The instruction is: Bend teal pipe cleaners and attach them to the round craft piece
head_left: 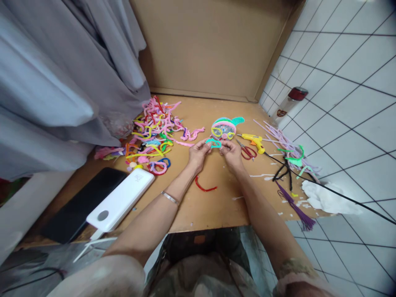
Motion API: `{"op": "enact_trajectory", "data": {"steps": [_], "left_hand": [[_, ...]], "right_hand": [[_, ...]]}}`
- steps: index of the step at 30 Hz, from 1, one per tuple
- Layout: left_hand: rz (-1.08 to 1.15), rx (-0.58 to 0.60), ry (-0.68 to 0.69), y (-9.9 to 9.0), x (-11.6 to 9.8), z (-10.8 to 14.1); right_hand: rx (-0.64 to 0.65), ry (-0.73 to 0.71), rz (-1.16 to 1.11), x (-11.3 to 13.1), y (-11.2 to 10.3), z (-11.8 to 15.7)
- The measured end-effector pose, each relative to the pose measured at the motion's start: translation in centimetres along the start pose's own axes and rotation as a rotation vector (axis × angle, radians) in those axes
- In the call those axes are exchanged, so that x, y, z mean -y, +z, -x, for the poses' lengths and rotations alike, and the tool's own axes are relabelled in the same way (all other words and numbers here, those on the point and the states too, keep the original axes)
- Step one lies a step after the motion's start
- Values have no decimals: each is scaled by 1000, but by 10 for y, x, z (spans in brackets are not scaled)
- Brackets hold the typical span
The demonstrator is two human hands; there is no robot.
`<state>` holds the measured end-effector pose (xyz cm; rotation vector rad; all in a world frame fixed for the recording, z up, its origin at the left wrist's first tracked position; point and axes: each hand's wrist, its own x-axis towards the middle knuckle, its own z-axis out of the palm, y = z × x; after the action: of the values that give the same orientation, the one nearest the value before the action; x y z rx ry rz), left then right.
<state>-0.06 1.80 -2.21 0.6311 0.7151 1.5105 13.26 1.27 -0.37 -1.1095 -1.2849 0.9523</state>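
Note:
Between my two hands is a turquoise pipe cleaner (214, 143) bent into a small flat loop. My left hand (199, 154) pinches its left end, and my right hand (231, 153) has its fingers closed at the right end. Just beyond them sits a round pipe-cleaner figure (223, 128) with a pink rim, yellow goggle-like rings and a green tail-like piece. Red-handled scissors (248, 152) lie to the right of my right hand, with a yellow glue gun (253, 139) beside them. A short red pipe cleaner (204, 186) lies curved on the table, nearer to me.
A heap of colourful pipe cleaners (157, 128) covers the left side. White power bank (122, 200) and black slab (83, 204) lie front left. Lilac stems (278, 140), a purple tassel (297, 210), white tissue (324, 196) and a red-lidded bottle (291, 103) are right. The glue gun's cord trails rightward.

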Motion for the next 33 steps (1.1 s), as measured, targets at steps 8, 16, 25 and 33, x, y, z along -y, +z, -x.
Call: {"op": "enact_trajectory", "data": {"steps": [8,16,25,33], "left_hand": [[-8,13,6,0,2,0],[-4,49,-17,0,1,0],[-31,28,0,-1,0,-1],[-88,47,25,0,2,2]], "right_hand": [[47,-23,9,-2,1,0],[49,17,-10,0,3,2],[82,65,-19,6,4,5],[85,75,-5,5,5,6]]}}
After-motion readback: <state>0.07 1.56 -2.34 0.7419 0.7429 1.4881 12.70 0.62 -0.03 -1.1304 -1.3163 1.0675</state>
